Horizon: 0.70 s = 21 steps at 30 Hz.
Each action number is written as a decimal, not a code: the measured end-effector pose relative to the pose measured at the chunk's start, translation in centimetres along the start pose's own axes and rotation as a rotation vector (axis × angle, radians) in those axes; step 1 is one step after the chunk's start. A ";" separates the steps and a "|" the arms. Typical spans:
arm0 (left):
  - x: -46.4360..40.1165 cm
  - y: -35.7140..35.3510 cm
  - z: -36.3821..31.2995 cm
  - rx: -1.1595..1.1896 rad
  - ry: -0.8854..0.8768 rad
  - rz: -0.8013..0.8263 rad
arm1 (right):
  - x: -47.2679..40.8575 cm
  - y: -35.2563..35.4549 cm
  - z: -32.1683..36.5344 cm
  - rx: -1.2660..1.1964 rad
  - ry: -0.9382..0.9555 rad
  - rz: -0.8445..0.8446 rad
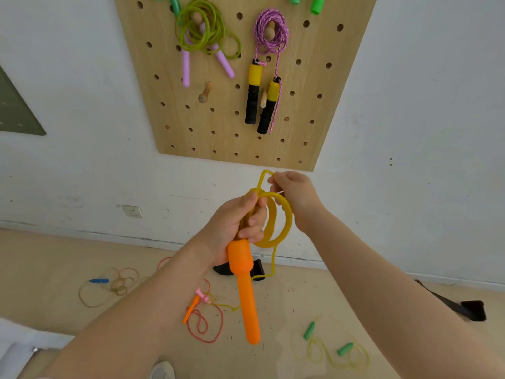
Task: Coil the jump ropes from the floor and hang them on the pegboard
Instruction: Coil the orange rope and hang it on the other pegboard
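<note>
My left hand (237, 228) grips the top of an orange handle (246, 296) that hangs down, together with several loops of its yellow rope (276, 222). My right hand (295, 195) pinches a strand of that yellow rope just above the coil. The rope trails down to the floor, where its second orange handle (191, 309) lies. The wooden pegboard (314, 91) on the wall holds a green rope with purple handles (202, 31) and a pink rope with yellow-black handles (270, 31). A bare wooden peg (205, 93) sticks out at mid-board.
On the floor lie a red rope (210, 324), a tan rope with a blue handle (109, 285), and a yellow-green rope with green handles (336, 348). A black strap (464, 307) lies at right. A wall socket (133, 211) sits low on the white wall.
</note>
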State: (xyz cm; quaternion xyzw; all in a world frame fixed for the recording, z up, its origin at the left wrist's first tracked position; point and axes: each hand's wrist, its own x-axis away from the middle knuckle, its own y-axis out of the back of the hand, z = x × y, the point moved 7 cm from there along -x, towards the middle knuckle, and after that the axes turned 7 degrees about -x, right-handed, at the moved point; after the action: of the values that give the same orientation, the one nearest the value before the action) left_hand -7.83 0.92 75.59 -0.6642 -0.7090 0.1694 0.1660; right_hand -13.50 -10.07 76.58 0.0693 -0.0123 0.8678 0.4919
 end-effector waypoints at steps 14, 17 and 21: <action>8.4 14.4 -4.4 -0.047 -0.246 -0.880 | 4.2 -12.2 -4.9 0.818 -0.068 1.045; 9.7 16.0 -5.8 -0.042 -0.307 -0.907 | 3.1 -15.9 -4.4 1.231 0.305 1.031; 9.8 17.2 -8.8 -0.445 -0.258 -0.886 | 3.2 -21.2 -2.2 1.330 0.533 1.065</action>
State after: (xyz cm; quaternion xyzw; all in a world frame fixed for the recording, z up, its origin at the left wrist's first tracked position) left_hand 10.83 11.96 75.59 -0.2927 -0.9561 0.0084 -0.0125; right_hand 2.83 3.77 73.85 0.1213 0.5781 0.7960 -0.1320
